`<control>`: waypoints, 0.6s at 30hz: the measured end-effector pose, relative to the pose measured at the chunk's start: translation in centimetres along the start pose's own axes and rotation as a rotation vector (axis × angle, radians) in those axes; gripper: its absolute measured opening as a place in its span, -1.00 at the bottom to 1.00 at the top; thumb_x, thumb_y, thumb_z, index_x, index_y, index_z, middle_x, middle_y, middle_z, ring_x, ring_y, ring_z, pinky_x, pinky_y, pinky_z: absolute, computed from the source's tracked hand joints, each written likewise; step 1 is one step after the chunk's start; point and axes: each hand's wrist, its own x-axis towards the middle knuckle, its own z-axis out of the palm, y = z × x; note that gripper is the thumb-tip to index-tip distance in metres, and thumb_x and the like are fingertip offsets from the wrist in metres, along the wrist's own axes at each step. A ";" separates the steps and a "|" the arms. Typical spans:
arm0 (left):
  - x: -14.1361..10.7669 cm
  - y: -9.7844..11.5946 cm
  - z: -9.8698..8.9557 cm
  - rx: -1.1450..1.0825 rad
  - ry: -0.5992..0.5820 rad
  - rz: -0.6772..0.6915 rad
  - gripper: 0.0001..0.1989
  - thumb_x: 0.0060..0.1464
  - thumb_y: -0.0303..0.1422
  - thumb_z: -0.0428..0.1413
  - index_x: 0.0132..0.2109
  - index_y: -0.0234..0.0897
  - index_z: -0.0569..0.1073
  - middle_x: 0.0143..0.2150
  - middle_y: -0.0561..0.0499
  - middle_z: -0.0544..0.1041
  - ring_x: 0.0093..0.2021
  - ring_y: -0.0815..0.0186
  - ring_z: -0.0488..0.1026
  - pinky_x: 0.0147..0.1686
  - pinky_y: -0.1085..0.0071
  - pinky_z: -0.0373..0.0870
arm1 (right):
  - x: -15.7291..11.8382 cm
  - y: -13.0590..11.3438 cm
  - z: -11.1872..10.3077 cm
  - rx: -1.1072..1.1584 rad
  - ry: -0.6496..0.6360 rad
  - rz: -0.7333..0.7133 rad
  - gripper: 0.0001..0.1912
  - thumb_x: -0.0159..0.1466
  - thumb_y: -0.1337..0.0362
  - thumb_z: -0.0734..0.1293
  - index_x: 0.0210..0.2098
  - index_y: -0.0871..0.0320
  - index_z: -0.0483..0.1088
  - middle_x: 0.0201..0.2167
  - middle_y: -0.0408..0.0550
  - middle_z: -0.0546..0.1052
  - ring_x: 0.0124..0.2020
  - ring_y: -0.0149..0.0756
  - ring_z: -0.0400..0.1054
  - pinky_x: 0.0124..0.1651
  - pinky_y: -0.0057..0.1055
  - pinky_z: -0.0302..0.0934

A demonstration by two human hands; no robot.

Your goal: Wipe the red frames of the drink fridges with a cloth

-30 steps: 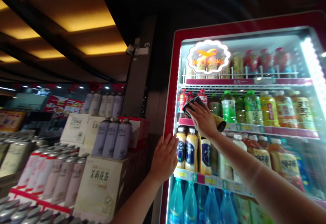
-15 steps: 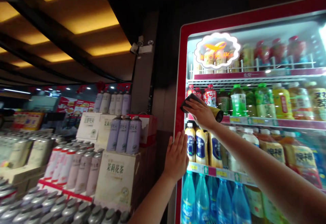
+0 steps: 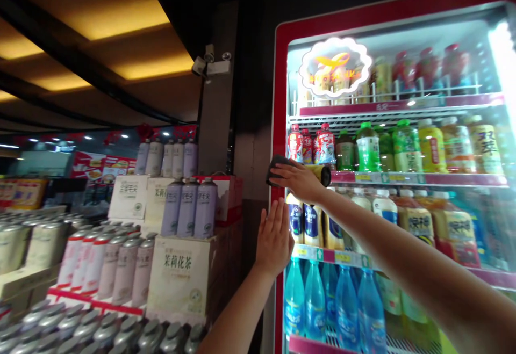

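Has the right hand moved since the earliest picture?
Yes. Against the red frame, the right hand has moved left with the cloth, which now overlaps that frame.

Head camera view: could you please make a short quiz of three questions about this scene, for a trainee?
1. Which hand lies over the dark-and-yellow cloth?

2. True or false: the left hand is lower in the picture than the right hand.

3. Choose: in the picture, the cloth overlaps the red fridge frame at its (A) top, (B) left side, (C) bottom.

Key: 1. The right hand. 2. True. 3. B.
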 end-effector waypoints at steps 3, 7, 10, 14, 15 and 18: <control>0.0 0.1 0.2 -0.021 0.019 -0.013 -0.21 0.26 -0.40 -0.08 0.51 -0.43 -0.27 0.52 -0.22 -0.03 0.52 0.10 -0.12 0.45 0.01 -0.06 | -0.9 -0.5 0.1 0.029 -0.058 -0.145 -0.53 0.35 0.43 0.27 0.19 -0.09 0.43 0.29 -0.16 0.41 0.36 -0.21 0.20 0.43 0.00 -0.01; 0.0 -0.1 0.3 -0.031 0.002 -0.016 -0.23 0.28 -0.39 -0.11 0.51 -0.41 -0.29 0.53 -0.20 -0.04 0.53 0.12 -0.13 0.46 0.02 -0.09 | 1.5 1.8 -1.3 -0.039 -0.042 0.004 -0.50 0.36 0.46 0.23 0.22 -0.04 0.40 0.34 -0.10 0.35 0.38 -0.17 0.17 0.42 0.06 -0.02; -0.1 -0.1 0.3 -0.016 -0.027 -0.018 -0.23 0.27 -0.39 -0.11 0.50 -0.44 -0.27 0.53 -0.21 -0.05 0.53 0.12 -0.16 0.46 0.04 -0.09 | 2.9 2.6 -1.4 -0.078 0.016 0.149 -0.49 0.35 0.48 0.23 0.23 0.01 0.40 0.36 -0.04 0.32 0.39 -0.10 0.15 0.42 0.12 -0.05; -0.2 -0.1 0.4 -0.010 -0.021 -0.021 -0.21 0.27 -0.36 -0.07 0.50 -0.49 -0.25 0.53 -0.26 -0.07 0.53 0.05 -0.17 0.46 -0.01 -0.08 | 0.3 -0.1 0.3 -0.017 -0.012 0.002 -0.53 0.37 0.44 0.23 0.21 -0.03 0.42 0.32 -0.10 0.38 0.39 -0.15 0.16 0.43 0.06 -0.04; -0.2 -0.1 0.4 -0.011 -0.013 -0.022 -0.20 0.27 -0.36 -0.06 0.50 -0.49 -0.26 0.53 -0.27 -0.07 0.53 0.04 -0.17 0.45 -0.02 -0.07 | -0.8 -0.8 0.7 0.005 -0.032 -0.062 -0.56 0.39 0.42 0.23 0.19 -0.04 0.43 0.31 -0.13 0.39 0.38 -0.18 0.17 0.43 0.03 -0.04; -0.1 0.0 0.4 -0.021 0.005 -0.024 -0.19 0.27 -0.37 -0.06 0.50 -0.47 -0.30 0.53 -0.28 -0.08 0.52 0.03 -0.16 0.45 -0.03 -0.05 | -3.1 -0.9 0.3 0.026 -0.078 -0.163 -0.59 0.41 0.38 0.23 0.18 -0.09 0.43 0.31 -0.20 0.39 0.38 -0.25 0.17 0.46 -0.01 -0.09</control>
